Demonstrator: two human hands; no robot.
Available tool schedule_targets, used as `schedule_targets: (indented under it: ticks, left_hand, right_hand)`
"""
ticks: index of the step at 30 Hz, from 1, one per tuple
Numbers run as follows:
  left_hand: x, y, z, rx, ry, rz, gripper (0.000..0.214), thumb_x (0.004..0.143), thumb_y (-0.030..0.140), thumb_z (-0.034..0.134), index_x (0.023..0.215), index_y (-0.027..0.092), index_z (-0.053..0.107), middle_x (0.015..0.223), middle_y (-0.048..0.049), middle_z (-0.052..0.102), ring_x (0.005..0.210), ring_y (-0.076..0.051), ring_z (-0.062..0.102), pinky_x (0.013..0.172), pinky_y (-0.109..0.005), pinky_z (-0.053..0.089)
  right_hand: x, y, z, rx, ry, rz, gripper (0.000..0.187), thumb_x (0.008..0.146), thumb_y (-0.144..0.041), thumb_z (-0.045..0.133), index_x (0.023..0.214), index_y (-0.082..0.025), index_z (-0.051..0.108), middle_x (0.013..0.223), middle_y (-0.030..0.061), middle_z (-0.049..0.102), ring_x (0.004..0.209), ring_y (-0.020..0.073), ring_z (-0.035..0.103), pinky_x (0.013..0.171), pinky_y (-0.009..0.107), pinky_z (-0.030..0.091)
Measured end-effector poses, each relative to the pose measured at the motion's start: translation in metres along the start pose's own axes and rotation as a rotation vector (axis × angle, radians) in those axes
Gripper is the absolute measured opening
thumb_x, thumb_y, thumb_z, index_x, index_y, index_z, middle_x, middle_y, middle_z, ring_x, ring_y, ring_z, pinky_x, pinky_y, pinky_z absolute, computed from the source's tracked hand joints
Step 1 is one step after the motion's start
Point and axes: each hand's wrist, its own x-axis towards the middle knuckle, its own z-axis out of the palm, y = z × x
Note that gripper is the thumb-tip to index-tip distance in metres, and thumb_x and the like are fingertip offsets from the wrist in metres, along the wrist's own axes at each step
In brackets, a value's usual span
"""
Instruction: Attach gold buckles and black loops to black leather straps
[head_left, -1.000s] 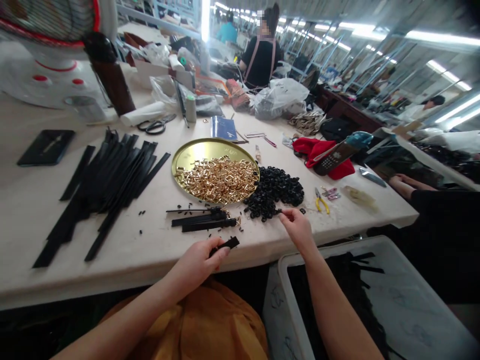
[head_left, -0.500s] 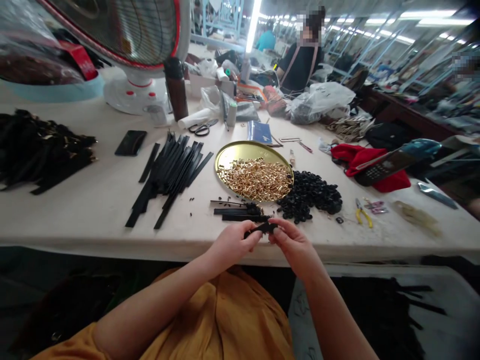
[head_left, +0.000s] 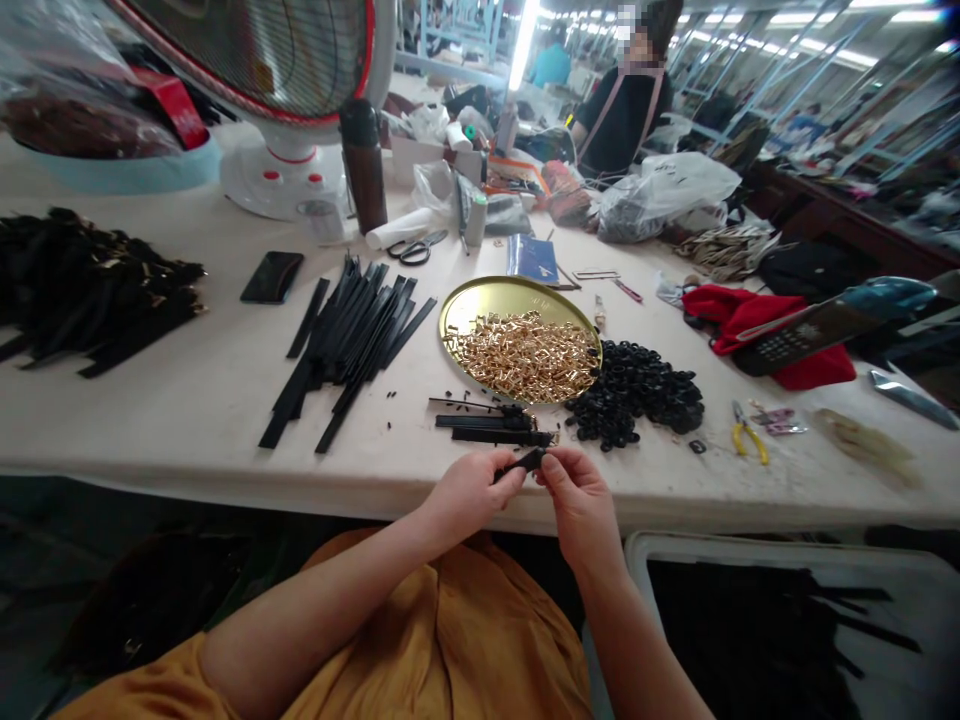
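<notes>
A short black strap [head_left: 523, 463] is pinched between my two hands just above the table's front edge. My left hand [head_left: 480, 488] is closed round its left part, thumb on top. With thumb and fingertips my right hand [head_left: 576, 490] grips the strap's right end; any small part there is too hidden to make out. Right behind my hands lie several black straps [head_left: 487, 424] with gold-coloured fittings at their right ends. Beyond them a round gold tray [head_left: 480, 296] holds a heap of small gold metal pieces [head_left: 525, 355]. Black loops [head_left: 637, 390] are piled against the tray's right side.
More black straps [head_left: 349, 340] lie left of the tray, with a phone [head_left: 272, 277] and scissors [head_left: 417, 247] behind. Yellow-handled pliers [head_left: 748, 440] rest at right. A fan [head_left: 277, 170] and a dark bottle [head_left: 363, 165] stand at the back left. A white bin [head_left: 637, 570] sits below the table.
My right hand's fingers have drawn closer together on the strap's end, and the strap is slightly more tilted. The whole view has shifted a little.
</notes>
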Motion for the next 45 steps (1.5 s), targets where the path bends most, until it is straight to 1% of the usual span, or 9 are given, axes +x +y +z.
schedule_targets:
  ticks: [6, 11, 17, 22, 25, 30, 35, 41, 45]
  left_hand:
    - [0.010, 0.000, -0.009, 0.145, -0.137, 0.071, 0.024, 0.080, 0.028, 0.042, 0.070, 0.017, 0.061, 0.057, 0.0023, 0.054, 0.055, -0.011, 0.045, 0.050, -0.020, 0.028]
    - [0.019, -0.003, -0.012, 0.111, -0.271, 0.021, 0.026, 0.079, 0.031, 0.042, 0.073, 0.016, 0.062, 0.055, 0.0035, 0.051, 0.053, -0.010, 0.045, 0.048, -0.019, 0.028]
    - [0.022, -0.006, 0.003, 0.154, -0.130, 0.031, 0.027, 0.081, 0.031, 0.040, 0.077, 0.017, 0.063, 0.068, -0.0001, 0.060, 0.065, -0.014, 0.051, 0.058, -0.021, 0.035]
    - [0.016, -0.001, 0.003, 0.024, -0.127, 0.023, 0.026, 0.077, 0.024, 0.043, 0.100, 0.016, 0.053, 0.089, -0.0036, 0.062, 0.078, -0.016, 0.055, 0.069, -0.025, 0.041]
    - [0.012, -0.001, 0.000, 0.014, -0.099, 0.001, 0.029, 0.077, 0.021, 0.041, 0.104, 0.016, 0.049, 0.087, -0.0040, 0.062, 0.076, -0.016, 0.055, 0.068, -0.026, 0.042]
    - [0.006, -0.005, -0.001, -0.055, -0.076, -0.009, 0.031, 0.078, 0.024, 0.044, 0.107, 0.015, 0.044, 0.082, -0.0036, 0.062, 0.072, -0.014, 0.056, 0.065, -0.026, 0.043]
    - [0.000, -0.007, -0.004, -0.099, -0.128, -0.017, 0.031, 0.079, 0.030, 0.047, 0.106, 0.016, 0.042, 0.074, -0.0006, 0.062, 0.060, -0.012, 0.055, 0.056, -0.023, 0.041]
    - [-0.010, -0.003, -0.007, 0.045, -0.065, -0.009, 0.030, 0.077, 0.033, 0.051, 0.103, 0.017, 0.047, 0.074, -0.0013, 0.063, 0.066, -0.014, 0.058, 0.060, -0.023, 0.041]
    - [-0.015, -0.003, -0.010, 0.090, -0.152, -0.038, 0.025, 0.077, 0.038, 0.050, 0.090, 0.018, 0.055, 0.072, -0.0015, 0.063, 0.060, -0.014, 0.057, 0.055, -0.023, 0.040]
  right_hand:
    - [0.004, 0.001, -0.013, -0.106, -0.067, 0.026, 0.020, 0.068, -0.035, 0.067, 0.081, -0.021, 0.061, 0.069, -0.0017, 0.060, 0.064, 0.0127, 0.053, 0.066, 0.028, 0.043]
    - [0.008, 0.005, -0.021, -0.100, -0.158, 0.141, 0.027, 0.069, -0.038, 0.066, 0.089, -0.021, 0.065, 0.069, -0.0004, 0.063, 0.065, 0.0139, 0.056, 0.068, 0.031, 0.044]
    - [0.012, 0.006, -0.019, -0.069, -0.175, 0.174, 0.024, 0.065, -0.037, 0.069, 0.084, -0.021, 0.066, 0.069, -0.0013, 0.063, 0.065, 0.0127, 0.054, 0.068, 0.028, 0.042]
    - [0.013, 0.008, -0.014, 0.118, -0.141, 0.284, 0.022, 0.064, -0.037, 0.070, 0.079, -0.021, 0.066, 0.069, -0.0018, 0.060, 0.058, 0.0099, 0.048, 0.061, 0.026, 0.041]
    - [0.007, 0.008, -0.007, 0.171, -0.180, 0.318, 0.021, 0.064, -0.036, 0.070, 0.078, -0.020, 0.065, 0.068, -0.0022, 0.059, 0.057, 0.0094, 0.046, 0.060, 0.025, 0.040]
    - [-0.008, 0.006, 0.000, 0.098, -0.185, 0.211, 0.021, 0.072, -0.039, 0.064, 0.080, -0.020, 0.066, 0.068, -0.0015, 0.060, 0.064, 0.0114, 0.049, 0.064, 0.025, 0.039]
    - [-0.012, 0.003, -0.001, 0.341, -0.163, 0.315, 0.027, 0.072, -0.046, 0.061, 0.074, -0.020, 0.066, 0.071, 0.0005, 0.062, 0.062, 0.0106, 0.050, 0.060, 0.024, 0.041]
    - [-0.019, 0.002, -0.005, 0.413, -0.382, 0.582, 0.019, 0.070, -0.034, 0.066, 0.083, -0.020, 0.064, 0.066, -0.0034, 0.054, 0.055, 0.0071, 0.043, 0.053, 0.020, 0.038]
    - [-0.023, 0.003, -0.010, 0.443, -0.476, 0.624, 0.015, 0.071, -0.031, 0.065, 0.082, -0.020, 0.062, 0.068, -0.0033, 0.054, 0.059, 0.0075, 0.045, 0.057, 0.020, 0.039]
